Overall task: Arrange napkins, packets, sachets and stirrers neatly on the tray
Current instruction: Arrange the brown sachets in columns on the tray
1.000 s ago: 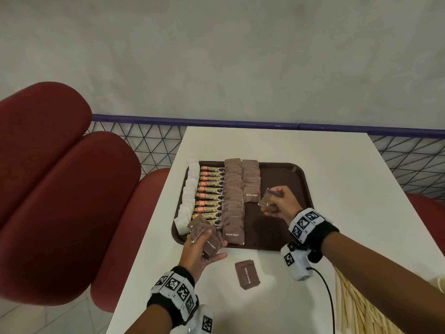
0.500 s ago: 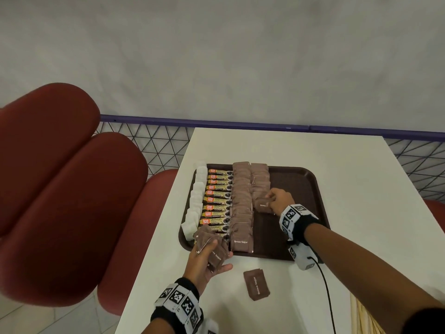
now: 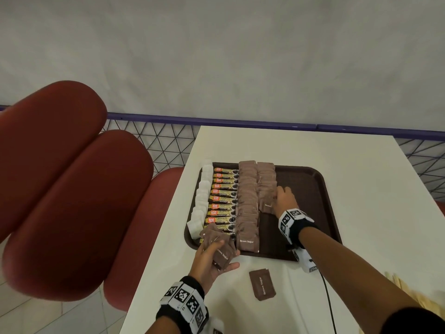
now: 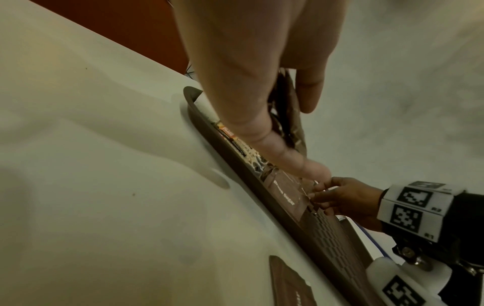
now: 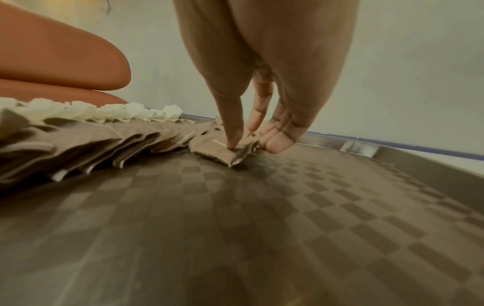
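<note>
My right hand (image 3: pixel 285 201) presses one brown paper sugar sachet (image 5: pixel 225 149) flat with a straight fingertip, so it overlaps its row on the dark brown plastic tray (image 3: pixel 313 189). My left hand (image 3: pixel 212 259) grips spare sachets (image 3: pixel 220 247) ready at the tray's near edge.

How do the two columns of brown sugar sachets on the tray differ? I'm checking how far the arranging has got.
The left column of brown paper sugar sachets runs from the far rim of the dark brown plastic tray to its near rim; the right column of brown sachets stops about halfway. The right hand presses the right column's nearest sachet; no hand touches the left column. Both overlap like shingles.
</note>
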`<state>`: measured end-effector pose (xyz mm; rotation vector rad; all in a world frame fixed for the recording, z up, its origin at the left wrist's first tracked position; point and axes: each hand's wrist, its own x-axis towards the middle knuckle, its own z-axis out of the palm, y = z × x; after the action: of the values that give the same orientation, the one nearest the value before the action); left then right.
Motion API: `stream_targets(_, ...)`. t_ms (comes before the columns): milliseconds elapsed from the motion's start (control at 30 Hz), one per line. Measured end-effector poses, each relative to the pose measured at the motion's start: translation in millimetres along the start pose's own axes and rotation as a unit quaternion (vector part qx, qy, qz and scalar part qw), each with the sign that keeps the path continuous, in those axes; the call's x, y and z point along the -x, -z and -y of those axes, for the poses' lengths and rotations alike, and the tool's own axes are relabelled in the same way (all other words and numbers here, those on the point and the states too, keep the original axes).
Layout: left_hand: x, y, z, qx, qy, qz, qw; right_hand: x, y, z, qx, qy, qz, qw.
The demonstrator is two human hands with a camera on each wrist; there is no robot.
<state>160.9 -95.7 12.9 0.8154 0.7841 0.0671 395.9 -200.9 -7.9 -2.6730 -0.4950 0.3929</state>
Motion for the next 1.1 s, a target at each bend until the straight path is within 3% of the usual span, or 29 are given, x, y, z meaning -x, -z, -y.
stream_targets(167,4,-5,-2,0.003,-0.005,0.019,1.0,8,4,-1,-0.022,0.03,-0.041,0.998)
stream_targets(267,4,-7,-1,0.008,-0.01,0.014,1.0,22,6,-1,-0.058,0.073,-0.03,0.995)
stream_targets(400,2,-11,2,0.007,-0.028,-0.003,1.0,53,4,2,-0.144,0.177,0.02,0.973)
stream_targets(500,2,-16,4,0.002,-0.049,-0.006,0.999,78,4,9,-0.21,0.205,0.111,0.949)
stream_targets(633,2,-21,5,-0.007,-0.069,-0.012,0.997,100,5,19,-0.275,0.17,0.233,0.917)
stream_targets(733,2,-22,5,-0.022,-0.08,-0.013,0.996,103,-2,24,-0.26,0.147,0.269,0.916)
stream_targets(833,3,-21,5,-0.017,-0.082,-0.008,0.996,103,-3,26,-0.223,0.155,0.27,0.924)
stream_targets(967,2,-19,6,-0.003,-0.06,0.003,0.998,99,-3,25,-0.258,0.143,0.276,0.915)
stream_targets(1100,2,-16,4,0.034,-0.038,-0.001,0.999,87,-2,17,-0.316,0.078,0.217,0.92)
